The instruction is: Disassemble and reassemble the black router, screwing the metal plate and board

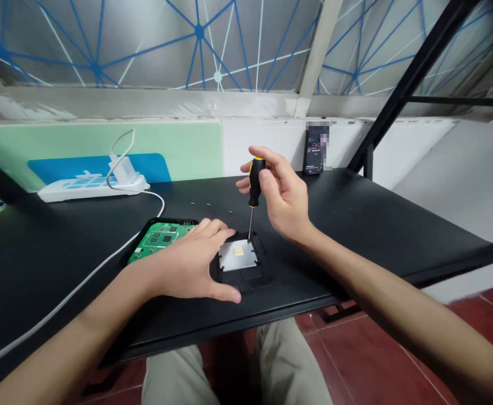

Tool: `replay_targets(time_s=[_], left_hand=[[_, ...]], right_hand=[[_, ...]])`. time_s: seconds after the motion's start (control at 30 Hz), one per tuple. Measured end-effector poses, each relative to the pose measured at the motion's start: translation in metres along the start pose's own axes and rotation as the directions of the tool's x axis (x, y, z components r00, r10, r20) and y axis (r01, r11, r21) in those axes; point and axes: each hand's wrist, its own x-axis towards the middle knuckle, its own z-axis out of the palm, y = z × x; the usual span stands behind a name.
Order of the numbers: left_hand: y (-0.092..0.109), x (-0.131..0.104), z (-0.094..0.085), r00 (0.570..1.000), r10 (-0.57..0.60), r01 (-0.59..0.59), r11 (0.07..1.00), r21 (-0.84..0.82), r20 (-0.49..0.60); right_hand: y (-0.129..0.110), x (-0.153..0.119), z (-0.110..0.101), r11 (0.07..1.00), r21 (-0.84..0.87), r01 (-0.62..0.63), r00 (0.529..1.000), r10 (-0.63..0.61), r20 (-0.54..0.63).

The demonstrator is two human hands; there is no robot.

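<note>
My right hand (286,194) is closed around the black and yellow handle of a screwdriver (254,183), which stands nearly upright. Its tip meets the upper right corner of a silver metal plate (231,261) bearing a small yellowish pad (239,251). That plate lies in a black plastic cover (246,278) on the table. My left hand (195,259) spans the cover's left side, thumb at the near edge and fingers at the far edge, holding it. Partly behind this hand is a green circuit board (157,239) in a black housing.
Several small screws (208,204) lie on the black table (334,253) beyond the cover. At the back left sits a white power strip (90,188) with a plugged-in charger (123,170); its white cable (98,273) crosses the left side. A phone (314,151) leans against the wall.
</note>
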Motion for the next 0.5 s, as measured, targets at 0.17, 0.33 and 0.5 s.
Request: replay_targets(time_s=[0.17, 0.33, 0.5], left_hand=[[-0.0010, -0.0001, 0.0001, 1.000, -0.003, 0.003, 1.000, -0.004, -0.005], [-0.0014, 0.0002, -0.0005, 1.000, 0.009, -0.009, 1.000, 0.002, -0.002], [0.0001, 0.0003, -0.0021, 1.000, 0.011, -0.012, 1.000, 0.016, 0.008]], right_hand=[[0.0005, 0.0012, -0.0004, 0.989, -0.145, 0.037, 0.991, -0.055, -0.123], [-0.0030, -0.0001, -0.0033, 0.999, -0.038, 0.020, 0.998, -0.023, -0.061], [-0.0026, -0.0007, -0.0031, 0.998, -0.043, 0.042, 0.999, -0.042, -0.014]])
